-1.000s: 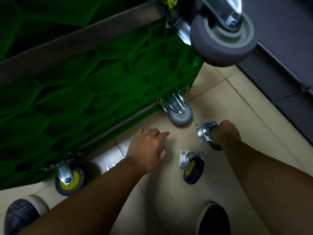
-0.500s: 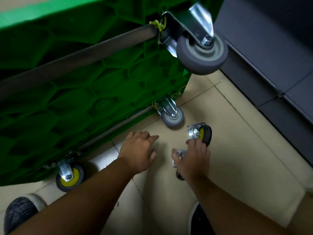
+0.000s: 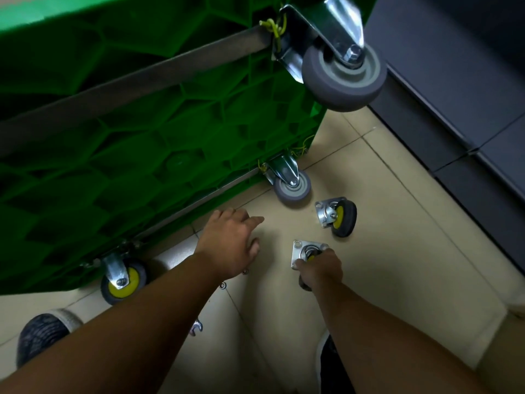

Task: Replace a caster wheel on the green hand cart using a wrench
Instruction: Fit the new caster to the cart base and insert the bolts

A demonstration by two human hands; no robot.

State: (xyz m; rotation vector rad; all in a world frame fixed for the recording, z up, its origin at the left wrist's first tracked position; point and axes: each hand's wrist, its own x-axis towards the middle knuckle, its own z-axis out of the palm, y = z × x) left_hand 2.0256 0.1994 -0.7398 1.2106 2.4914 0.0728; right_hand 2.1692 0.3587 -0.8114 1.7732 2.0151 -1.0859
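Observation:
The green hand cart (image 3: pixel 147 143) stands tipped on its side, underside toward me. It carries two grey casters (image 3: pixel 343 78) (image 3: pixel 292 189) and a yellow-hubbed caster (image 3: pixel 122 282) at the lower left. Two loose yellow-hubbed casters lie on the tiled floor. My right hand (image 3: pixel 319 270) grips the nearer loose caster (image 3: pixel 305 251) by its wheel, steel plate showing above my fingers. The other loose caster (image 3: pixel 338 216) lies beyond it, untouched. My left hand (image 3: pixel 231 245) hovers open over the floor beside the cart. A wrench end (image 3: pixel 196 327) peeks out under my left forearm.
Small nuts or washers (image 3: pixel 223 285) lie on the tile under my left wrist. A dark cabinet front (image 3: pixel 454 109) runs along the right. My shoes (image 3: pixel 42 334) (image 3: pixel 332 362) sit at the lower left and bottom centre.
My right hand left the farther loose caster, moved down and now grips the nearer one. My left hand has barely moved. The view tilted upward.

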